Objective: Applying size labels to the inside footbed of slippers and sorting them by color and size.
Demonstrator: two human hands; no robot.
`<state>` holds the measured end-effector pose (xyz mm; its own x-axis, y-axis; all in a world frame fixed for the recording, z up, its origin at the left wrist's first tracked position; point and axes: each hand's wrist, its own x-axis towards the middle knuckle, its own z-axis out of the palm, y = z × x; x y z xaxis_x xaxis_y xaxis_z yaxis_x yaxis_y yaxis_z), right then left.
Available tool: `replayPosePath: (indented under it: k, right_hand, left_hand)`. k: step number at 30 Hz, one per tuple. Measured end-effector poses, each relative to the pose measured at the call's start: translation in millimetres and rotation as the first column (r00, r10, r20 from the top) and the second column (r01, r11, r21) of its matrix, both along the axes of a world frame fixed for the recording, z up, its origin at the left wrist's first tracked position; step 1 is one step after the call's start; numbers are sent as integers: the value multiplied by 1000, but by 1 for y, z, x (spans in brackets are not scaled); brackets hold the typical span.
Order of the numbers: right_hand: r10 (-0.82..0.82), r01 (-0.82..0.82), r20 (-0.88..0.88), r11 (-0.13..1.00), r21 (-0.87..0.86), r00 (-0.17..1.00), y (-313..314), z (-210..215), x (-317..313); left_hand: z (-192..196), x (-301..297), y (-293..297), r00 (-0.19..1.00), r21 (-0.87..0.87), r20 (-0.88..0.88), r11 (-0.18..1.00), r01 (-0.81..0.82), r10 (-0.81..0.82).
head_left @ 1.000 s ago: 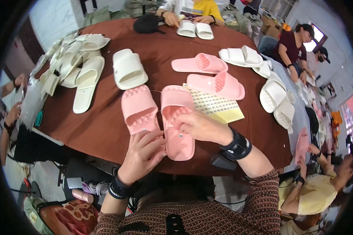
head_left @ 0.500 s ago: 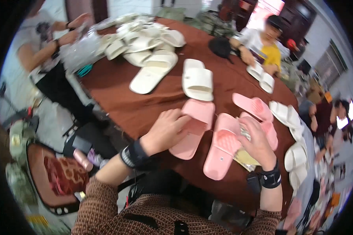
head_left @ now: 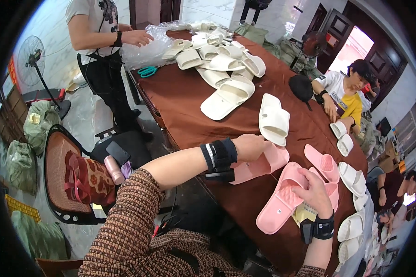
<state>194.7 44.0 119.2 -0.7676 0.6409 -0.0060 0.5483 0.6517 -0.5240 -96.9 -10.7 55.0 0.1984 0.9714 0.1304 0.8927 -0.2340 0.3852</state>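
Brown cloth covers the big table (head_left: 180,101), and it's loaded with slippers, so I'll use the near table edge as my reference. Right at that edge, the left hand (head_left: 249,147) lies with fingers loosely curled over one pink slipper (head_left: 259,165), palm down, touching its top rather than gripping hard; can't tell if the thumb is tucked under. That slipper lies flat with its long axis running roughly along the near edge, one end toward the wrist with the black band. A bit further along the edge, the right hand (head_left: 315,193) is closed over the strap of a second pink slipper (head_left: 282,201), fingers wrapped on it. This one sits sole up, ridged underside showing, long axis slanting from the edge up toward the table middle. A yellowish card (head_left: 302,214) peeks out under it. Two more pink slippers (head_left: 326,168) lie just past the right hand. Farther in from the edge sits a white slipper pair (head_left: 273,120), and way at the far end a white slipper pile (head_left: 217,57), teal scissors (head_left: 147,71) and a clear plastic bag (head_left: 145,46) that another person's hand (head_left: 136,38) touches.
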Motion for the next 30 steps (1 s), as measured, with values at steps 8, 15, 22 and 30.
replayPosePath:
  k: [8,15,22,30]
  right_hand:
    - [-128,132,-219,991,2,967,-4,4,14]
    - [-157,175,-175,980,93,972,-20,8,26]
    - [55,-106,-255,976,-192,965,-92,32,-44]
    - [-390,-260,-708,738,-623,588,-121,-12,-80]
  left_hand:
    - [16,-7,-3,999,-147,50,989,6,1]
    - [44,1,16,781,-8,624,1000,-22,22]
    - [107,37,26,228,20,974,991,-134,11]
    - [107,81,49,786,766,602,381,-518,-141]
